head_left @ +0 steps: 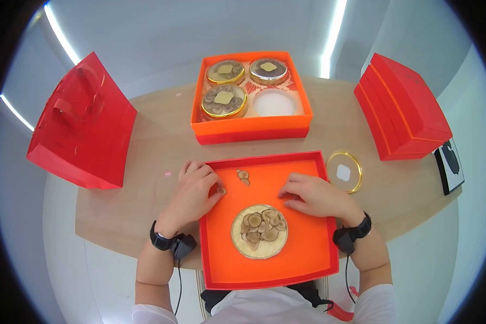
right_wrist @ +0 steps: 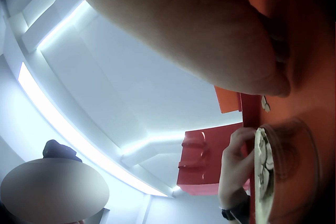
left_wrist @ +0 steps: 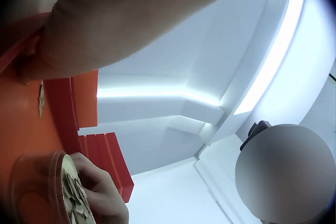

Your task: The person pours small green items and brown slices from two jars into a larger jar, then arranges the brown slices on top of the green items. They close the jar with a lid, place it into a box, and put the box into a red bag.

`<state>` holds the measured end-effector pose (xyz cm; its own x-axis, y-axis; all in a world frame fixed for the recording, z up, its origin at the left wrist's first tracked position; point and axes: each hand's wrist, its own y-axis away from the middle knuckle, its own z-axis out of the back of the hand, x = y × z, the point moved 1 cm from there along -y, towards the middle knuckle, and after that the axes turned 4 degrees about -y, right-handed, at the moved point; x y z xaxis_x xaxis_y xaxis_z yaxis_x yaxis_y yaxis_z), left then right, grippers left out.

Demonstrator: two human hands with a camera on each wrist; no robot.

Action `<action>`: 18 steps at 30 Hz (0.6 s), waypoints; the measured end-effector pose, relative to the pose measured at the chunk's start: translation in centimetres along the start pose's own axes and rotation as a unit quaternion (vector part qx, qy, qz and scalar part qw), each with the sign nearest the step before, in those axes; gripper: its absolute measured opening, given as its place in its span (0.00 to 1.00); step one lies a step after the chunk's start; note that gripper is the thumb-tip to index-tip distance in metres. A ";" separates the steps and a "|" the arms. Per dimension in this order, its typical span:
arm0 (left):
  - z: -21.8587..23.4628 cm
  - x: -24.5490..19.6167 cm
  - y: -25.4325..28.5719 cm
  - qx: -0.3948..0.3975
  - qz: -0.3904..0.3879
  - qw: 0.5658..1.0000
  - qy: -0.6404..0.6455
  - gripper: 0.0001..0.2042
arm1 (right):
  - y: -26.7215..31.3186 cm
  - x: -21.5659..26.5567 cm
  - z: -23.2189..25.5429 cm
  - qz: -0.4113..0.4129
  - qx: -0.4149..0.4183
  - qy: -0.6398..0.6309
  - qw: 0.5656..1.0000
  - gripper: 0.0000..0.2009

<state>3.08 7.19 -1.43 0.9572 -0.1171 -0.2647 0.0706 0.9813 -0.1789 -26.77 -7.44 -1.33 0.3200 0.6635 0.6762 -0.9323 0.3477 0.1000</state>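
Observation:
My left hand (head_left: 194, 190) is at the left rim of a red-edged orange tray (head_left: 308, 254), pinching a small dried brown slice (head_left: 222, 190) between thumb and fingers. Over the tray's right side, my right hand (head_left: 314, 195) rests with its fingers loosely bent and nothing seen in them. Between the hands stands a round clear jar (head_left: 236, 245) topped by a pale layer with several dried slices (head_left: 262, 224). Its see-through wall shows in the right wrist view. A few more slices (head_left: 244, 176) lie on the tray beyond the jar.
A gold-rimmed lid (head_left: 352, 186) lies right of the tray. Behind it, an orange gift box (head_left: 248, 131) holds three lidded jars and one vacant round recess (head_left: 274, 102). A red bag (head_left: 86, 135) stands left, red boxes (head_left: 405, 113) right.

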 end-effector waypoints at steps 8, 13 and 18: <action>0.0 -1.0 -0.4 0.010 -0.019 0.999 0.040 0.04 | 0.0 -0.7 -0.4 0.010 0.003 0.003 1.000 0.12; -1.2 -1.6 -0.4 -0.001 -0.085 0.993 0.081 0.04 | 0.0 -0.4 -0.1 0.004 0.004 0.005 1.000 0.11; -1.3 -2.1 -0.6 0.058 -0.050 0.995 0.061 0.03 | -0.1 -0.2 -0.1 0.004 -0.003 0.010 1.000 0.12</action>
<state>0.67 6.60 -2.04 0.9032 -0.2248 -0.3657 0.2019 0.9743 -0.1003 -26.70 -7.56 -1.52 0.3161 0.6791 0.6625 -0.9337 0.3463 0.0906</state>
